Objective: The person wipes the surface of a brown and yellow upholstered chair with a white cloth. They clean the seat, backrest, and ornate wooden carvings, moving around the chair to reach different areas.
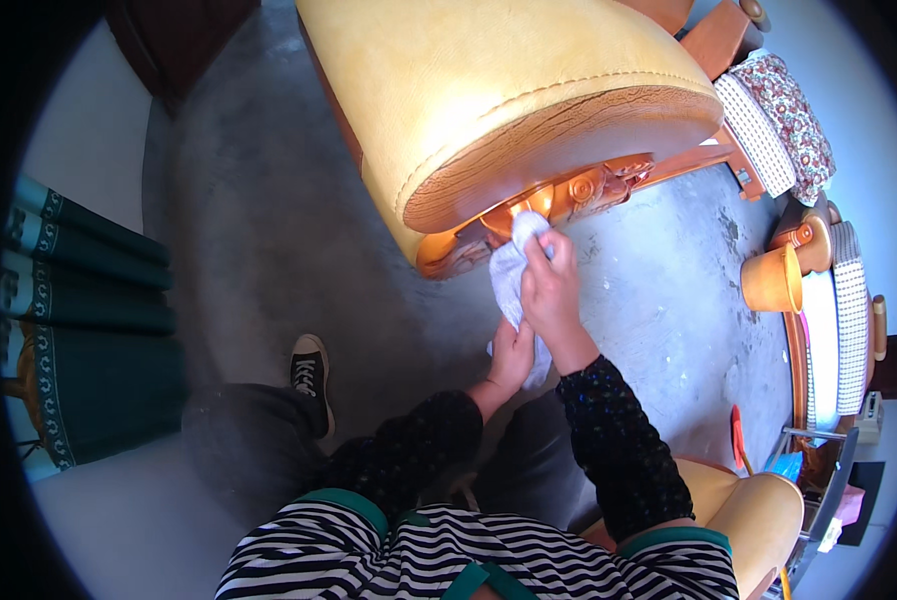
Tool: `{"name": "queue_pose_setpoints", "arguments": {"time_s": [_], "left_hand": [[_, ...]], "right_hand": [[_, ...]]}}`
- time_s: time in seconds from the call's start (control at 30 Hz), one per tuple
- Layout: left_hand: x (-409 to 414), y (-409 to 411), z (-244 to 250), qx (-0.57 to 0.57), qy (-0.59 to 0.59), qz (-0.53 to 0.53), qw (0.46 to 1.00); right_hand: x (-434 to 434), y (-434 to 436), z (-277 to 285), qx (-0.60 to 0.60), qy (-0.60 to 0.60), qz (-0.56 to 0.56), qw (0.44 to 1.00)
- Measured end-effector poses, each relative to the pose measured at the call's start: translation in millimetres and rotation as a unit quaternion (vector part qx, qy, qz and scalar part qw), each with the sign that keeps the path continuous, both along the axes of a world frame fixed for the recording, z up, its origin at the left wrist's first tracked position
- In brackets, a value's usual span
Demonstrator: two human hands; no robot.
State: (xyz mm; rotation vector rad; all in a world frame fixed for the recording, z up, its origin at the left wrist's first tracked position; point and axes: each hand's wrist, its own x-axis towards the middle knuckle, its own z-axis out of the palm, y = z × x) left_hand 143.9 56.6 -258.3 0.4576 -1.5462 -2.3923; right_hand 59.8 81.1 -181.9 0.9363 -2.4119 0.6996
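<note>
A pale grey-white cloth (507, 279) hangs bunched between my two hands. Higher up, my right hand (553, 289) grips it, with a fold of it pushed up near the carved wooden front (583, 189) of a sofa arm. Below, my left hand (511, 352) is closed around the lower part of the cloth, and a loose end (540, 366) drops beneath. The sofa arm (561, 142) has tan padding and brown, wood-coloured trim. Whether the cloth touches the carving cannot be made out.
Grey concrete floor (268, 247) surrounds the sofa. A yellow bucket (769, 279) stands to the right by a cushioned wooden seat (850, 322). Green curtains (111, 337) hang at left. Another tan padded arm (756, 510) is close at my right, near a red-headed stick (738, 439).
</note>
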Motion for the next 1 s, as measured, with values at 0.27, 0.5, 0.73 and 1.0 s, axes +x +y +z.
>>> {"name": "queue_pose_setpoints", "arguments": {"time_s": [0.27, 0.5, 0.73, 1.0], "left_hand": [[24, -9, 0, -0.039, 0.035, 0.036, 0.998], [13, -19, -53, -0.074, -0.060, 0.001, 0.995], [24, -29, -29, -0.117, 0.009, 0.044, 0.992], [39, -70, -53, -0.131, -0.048, 0.138, 0.980]], "right_hand": [[29, -5, 2, -0.094, -0.057, -0.005, 0.994], [9, 9, -85, -0.074, -0.105, 0.012, 0.992], [37, -6, -56, -0.269, -0.086, -0.049, 0.958], [51, -69, -101, -0.300, -0.184, -0.030, 0.936]]}}
